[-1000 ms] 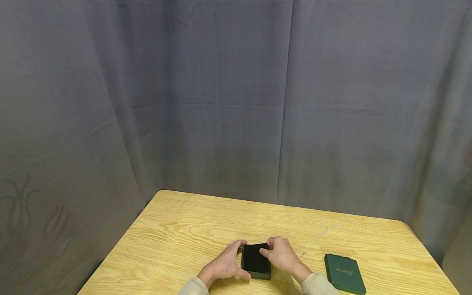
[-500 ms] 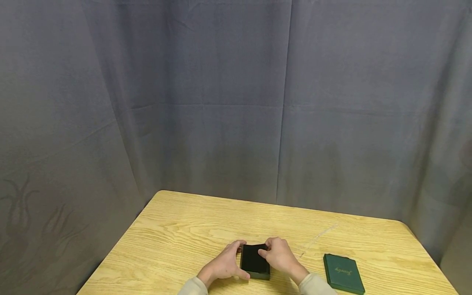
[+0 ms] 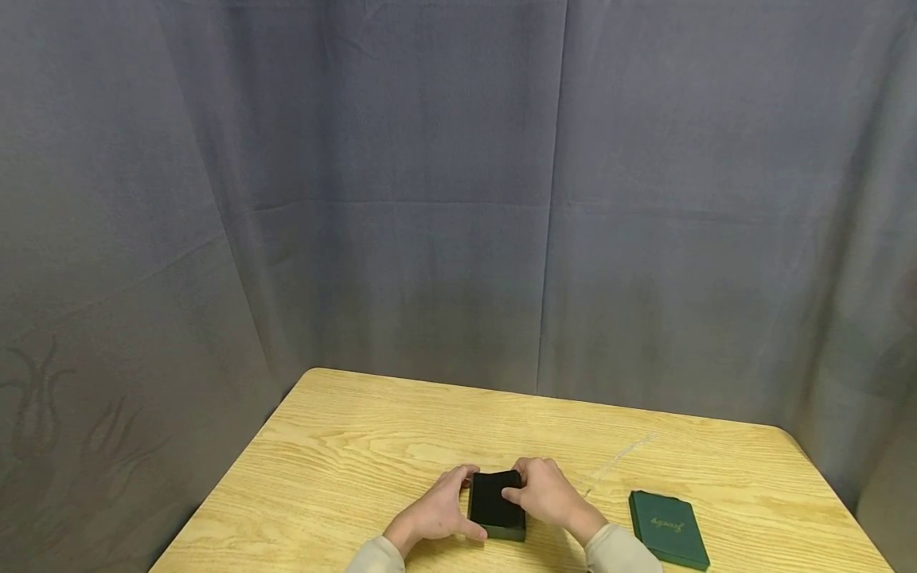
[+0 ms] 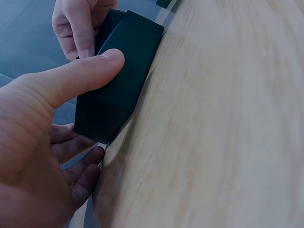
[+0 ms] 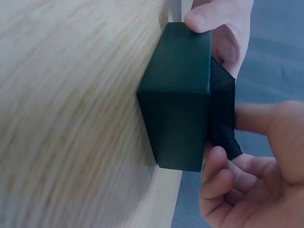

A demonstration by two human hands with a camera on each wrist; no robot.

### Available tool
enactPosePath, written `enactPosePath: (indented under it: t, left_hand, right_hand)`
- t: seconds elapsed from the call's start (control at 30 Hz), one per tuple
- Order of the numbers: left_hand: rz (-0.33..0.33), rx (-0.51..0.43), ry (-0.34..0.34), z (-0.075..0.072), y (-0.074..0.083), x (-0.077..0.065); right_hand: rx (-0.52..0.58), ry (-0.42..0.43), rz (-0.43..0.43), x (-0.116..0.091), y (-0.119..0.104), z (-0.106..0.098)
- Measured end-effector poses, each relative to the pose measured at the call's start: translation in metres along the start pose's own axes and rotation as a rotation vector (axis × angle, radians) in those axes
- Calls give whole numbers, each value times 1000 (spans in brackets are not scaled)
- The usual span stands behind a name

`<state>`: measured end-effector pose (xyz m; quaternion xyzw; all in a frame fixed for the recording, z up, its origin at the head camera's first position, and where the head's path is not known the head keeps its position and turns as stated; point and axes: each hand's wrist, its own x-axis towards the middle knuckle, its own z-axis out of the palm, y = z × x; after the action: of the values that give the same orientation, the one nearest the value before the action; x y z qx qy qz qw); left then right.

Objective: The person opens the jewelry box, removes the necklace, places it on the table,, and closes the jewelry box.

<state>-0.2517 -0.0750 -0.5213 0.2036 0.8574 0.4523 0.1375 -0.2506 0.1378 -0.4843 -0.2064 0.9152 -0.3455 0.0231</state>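
Note:
A small dark green box base [image 3: 505, 534] sits on the table in the head view, with a black fabric-like pad [image 3: 493, 497] in its top. My left hand [image 3: 438, 511] holds the box from the left, its thumb on the near side and its fingers at the far side. At the far right corner, my right hand [image 3: 548, 493] pinches the pad between thumb and fingers. In the right wrist view the pad [image 5: 221, 104] stands partly out above the rim of the green box [image 5: 175, 128]. The inside of the box is hidden under the pad.
A green box lid [image 3: 669, 529] with gold lettering lies to the right of my right hand. Behind it, a thin pale, see-through strand or strip [image 3: 619, 461] lies on the wooden table [image 3: 372, 430]. Grey curtains [image 3: 430, 199] hang around the table.

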Motion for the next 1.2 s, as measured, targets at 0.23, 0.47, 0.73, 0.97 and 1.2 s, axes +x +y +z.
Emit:
enactPosePath:
  t: [0.23,0.47,0.73,0.97,1.2]
  left_hand:
    - [0,6,6,0,1,1]
    - [-2,5,8,-1,3,0]
    - [-11,-2,2,-1,4,-1]
    - [-14,-12,4,-1,3,-1]
    - [-11,-11,0,0,2,-1]
  right_hand:
    - [2,-17,-44,0,2,-3]
    - [-43,1,-51,0,0,-3]
    - [-116,-8,-53,0,0,-2]
    - [-166,0,-61,1,0,-1]
    - [-203,29,-90,0,-2,-1]
